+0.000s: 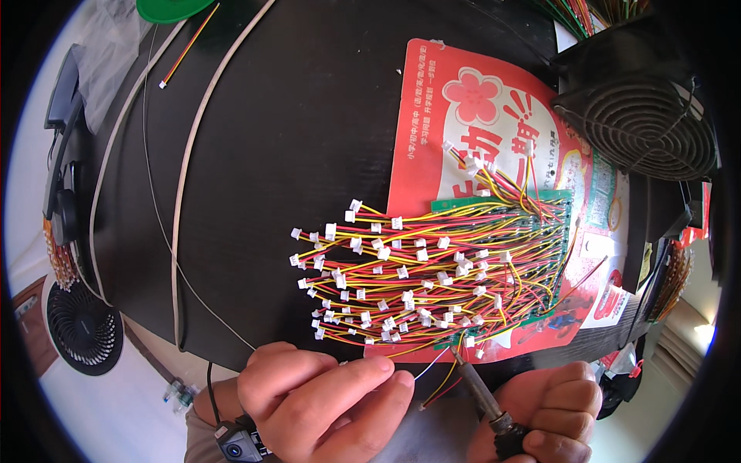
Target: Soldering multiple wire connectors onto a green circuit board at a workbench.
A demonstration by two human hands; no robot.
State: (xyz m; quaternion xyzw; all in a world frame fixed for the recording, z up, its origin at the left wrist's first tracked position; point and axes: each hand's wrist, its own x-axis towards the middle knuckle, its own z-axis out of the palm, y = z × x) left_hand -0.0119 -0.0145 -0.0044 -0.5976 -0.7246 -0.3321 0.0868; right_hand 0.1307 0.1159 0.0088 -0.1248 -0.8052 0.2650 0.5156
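My left hand [324,401] is closed in a pinch on a thin silvery solder wire [433,364], which sticks out past the fingertips toward the board's near edge. A yellow wire passes close to the same fingertips; whether they also grip it I cannot tell. My right hand [544,413] is wrapped round the handle of a soldering iron [480,392], its tip at the near edge of a green circuit board [472,203]. Many red, yellow and black cables with white connectors [407,297] spread leftward from the board. Below the tip hang short loose wire ends [440,386].
A red printed sheet [409,100] lies under the board on the black table [293,100]. At the right stands a black fan with a round grille [644,123]. A loose cable [189,46] and a green round object [171,8] are far left. Another fan [85,328] is left.
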